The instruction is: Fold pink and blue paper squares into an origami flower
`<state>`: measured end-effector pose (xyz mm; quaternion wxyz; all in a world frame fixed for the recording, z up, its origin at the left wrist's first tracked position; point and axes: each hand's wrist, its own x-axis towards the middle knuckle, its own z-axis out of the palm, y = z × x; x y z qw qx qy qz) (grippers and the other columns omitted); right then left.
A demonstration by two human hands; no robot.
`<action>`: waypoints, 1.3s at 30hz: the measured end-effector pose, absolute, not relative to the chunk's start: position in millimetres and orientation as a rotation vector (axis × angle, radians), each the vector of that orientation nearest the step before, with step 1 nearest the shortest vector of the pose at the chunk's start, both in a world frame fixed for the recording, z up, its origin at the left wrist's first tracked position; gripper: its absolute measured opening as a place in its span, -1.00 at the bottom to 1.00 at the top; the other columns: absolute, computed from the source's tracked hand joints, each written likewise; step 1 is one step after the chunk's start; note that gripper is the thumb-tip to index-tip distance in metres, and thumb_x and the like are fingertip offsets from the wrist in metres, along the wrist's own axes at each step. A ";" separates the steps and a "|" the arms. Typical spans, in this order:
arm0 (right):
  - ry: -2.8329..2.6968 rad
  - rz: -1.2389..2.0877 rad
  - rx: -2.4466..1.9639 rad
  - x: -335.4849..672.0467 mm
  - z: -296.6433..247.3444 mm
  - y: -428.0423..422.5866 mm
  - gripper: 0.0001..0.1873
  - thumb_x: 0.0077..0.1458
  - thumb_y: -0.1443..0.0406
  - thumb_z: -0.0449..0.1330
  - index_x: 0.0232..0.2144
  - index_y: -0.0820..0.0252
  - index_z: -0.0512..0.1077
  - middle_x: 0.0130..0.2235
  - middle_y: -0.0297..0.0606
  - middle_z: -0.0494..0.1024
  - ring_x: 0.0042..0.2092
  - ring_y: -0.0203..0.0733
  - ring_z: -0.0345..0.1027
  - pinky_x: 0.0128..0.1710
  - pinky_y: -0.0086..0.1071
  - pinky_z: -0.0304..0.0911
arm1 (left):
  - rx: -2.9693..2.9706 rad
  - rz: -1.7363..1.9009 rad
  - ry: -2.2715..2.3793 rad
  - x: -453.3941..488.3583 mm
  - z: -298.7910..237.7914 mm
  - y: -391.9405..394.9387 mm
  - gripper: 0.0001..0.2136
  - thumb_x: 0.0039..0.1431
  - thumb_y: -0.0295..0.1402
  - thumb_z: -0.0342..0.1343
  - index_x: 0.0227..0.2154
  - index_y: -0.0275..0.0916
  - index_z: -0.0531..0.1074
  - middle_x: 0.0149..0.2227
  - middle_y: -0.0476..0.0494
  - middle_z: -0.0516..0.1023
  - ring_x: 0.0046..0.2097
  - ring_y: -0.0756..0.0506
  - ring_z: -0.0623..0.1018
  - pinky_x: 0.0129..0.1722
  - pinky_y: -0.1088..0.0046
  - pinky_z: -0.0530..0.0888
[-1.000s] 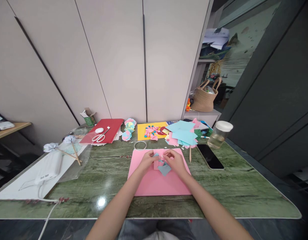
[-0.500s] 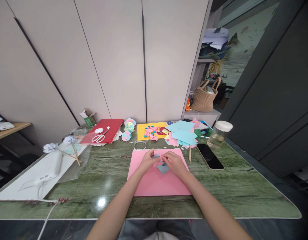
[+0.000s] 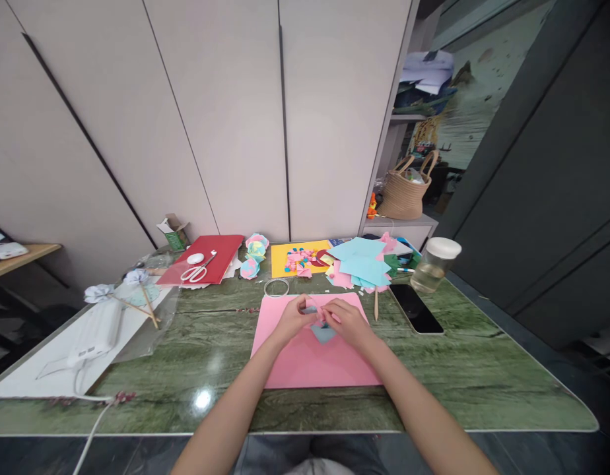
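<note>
My left hand (image 3: 293, 319) is closed with thumb and fingers on a small pink strip of paper (image 3: 317, 309). From the other side, the fingertips of my right hand (image 3: 348, 322) pinch the same strip. Below the fingertips shows a grey-blue piece of paper (image 3: 324, 334), partly covered by the hands; whether it is joined to the pink strip I cannot tell. Both hands are over a pink board (image 3: 315, 366) lying flat on the green table.
Behind the board lie a metal ring (image 3: 276, 287), a yellow sheet (image 3: 280, 260) with small coloured pieces, and loose blue paper (image 3: 359, 251). A wooden stick (image 3: 376, 307), a phone (image 3: 416, 310) and a lidded jar (image 3: 434, 267) stand right. Scissors (image 3: 196, 272) rest on a red folder (image 3: 220, 254).
My fingers have shifted slightly around the pink paper, and less pink shows beneath them. The grey-blue paper stays below the fingertips. Other things on the table are unchanged.
</note>
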<state>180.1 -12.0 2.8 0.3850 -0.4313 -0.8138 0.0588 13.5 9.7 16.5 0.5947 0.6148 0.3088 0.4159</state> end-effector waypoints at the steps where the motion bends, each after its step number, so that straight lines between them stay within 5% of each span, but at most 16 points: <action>1: -2.069 0.150 -1.100 180.1 3.0 -12.2 -0.77 0.08 0.39 -0.05 -0.46 0.12 0.39 -0.40 -0.23 0.44 -0.31 -0.23 0.30 -0.26 -0.34 0.21 | 1.431 0.964 0.721 13.2 16.7 9.7 -0.79 -0.18 -0.33 0.20 -0.47 -0.28 0.32 -0.46 -0.05 0.43 -0.45 -0.03 0.48 -0.45 0.47 0.36; 15: -2.155 0.099 -1.076 185.3 4.6 -10.6 -0.79 0.05 0.35 -0.01 -0.46 0.15 0.43 -0.42 -0.20 0.44 -0.34 -0.20 0.29 -0.31 -0.33 0.20 | 1.576 1.042 0.839 15.8 11.0 13.6 -0.81 -0.25 -0.38 0.22 -0.51 -0.29 0.37 -0.51 0.00 0.39 -0.45 0.02 0.34 -0.48 0.55 0.19; 39: -2.072 0.226 -1.084 182.0 10.3 -14.9 -0.83 0.03 0.40 0.03 -0.46 0.15 0.42 -0.44 -0.28 0.45 -0.39 -0.30 0.31 -0.35 -0.43 0.21 | 1.473 0.975 0.731 13.5 14.9 10.6 -0.82 -0.19 -0.38 0.17 -0.48 -0.29 0.32 -0.48 -0.02 0.42 -0.42 -0.03 0.45 -0.46 0.47 0.39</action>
